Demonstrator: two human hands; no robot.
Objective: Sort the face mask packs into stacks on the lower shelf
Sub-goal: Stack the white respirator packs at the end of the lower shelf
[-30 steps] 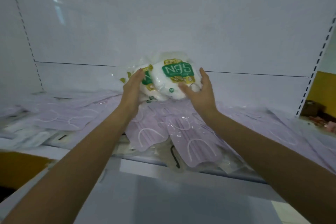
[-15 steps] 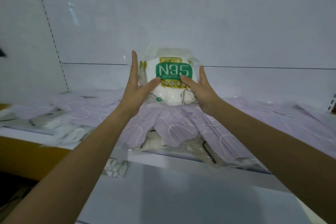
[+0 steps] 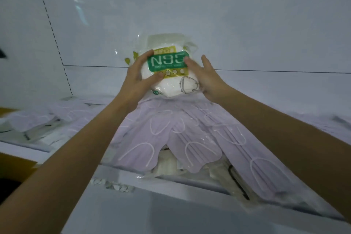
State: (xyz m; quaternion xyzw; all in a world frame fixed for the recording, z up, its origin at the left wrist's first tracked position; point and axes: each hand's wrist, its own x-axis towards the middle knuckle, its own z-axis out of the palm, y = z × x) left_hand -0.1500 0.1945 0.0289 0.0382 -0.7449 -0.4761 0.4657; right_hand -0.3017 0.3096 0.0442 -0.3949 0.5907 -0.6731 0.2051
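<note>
- Head view, centre of the frame: a white N95 mask pack in clear plastic with a green label [image 3: 167, 71] stands upright in front of the white back panel [image 3: 247, 24]. The label faces the camera and reads the right way up.
- The pack's lower edge meets the far end of the lilac packs. I cannot tell whether it rests on them or is held just above.
- The left hand [image 3: 136, 78] grips the pack's left side. Its fingers curl over the upper left corner of the label and its thumb presses on the front below the label.
- The right hand [image 3: 208, 78] is against the pack's right side, its fingers straight and pointing up and its thumb laid on the right end of the label.
- Left of the left hand's fingers more clear wrapping with yellow-green print shows. I cannot tell whether it belongs to a second pack.
- Below the hands, flat lilac pleated face mask packs with white ear loops [image 3: 171, 131] lie fanned and overlapping on the white shelf [image 3: 22, 146]. They run from centre to the left and right edges.
- At the lower centre some lilac packs hang over the shelf's front edge.
- Lower left of centre, a small crumpled clear wrapper [image 3: 112, 186] lies just below the front edge.
- Upper left, a slotted white upright [image 3: 54, 38] runs down the panel.
</note>
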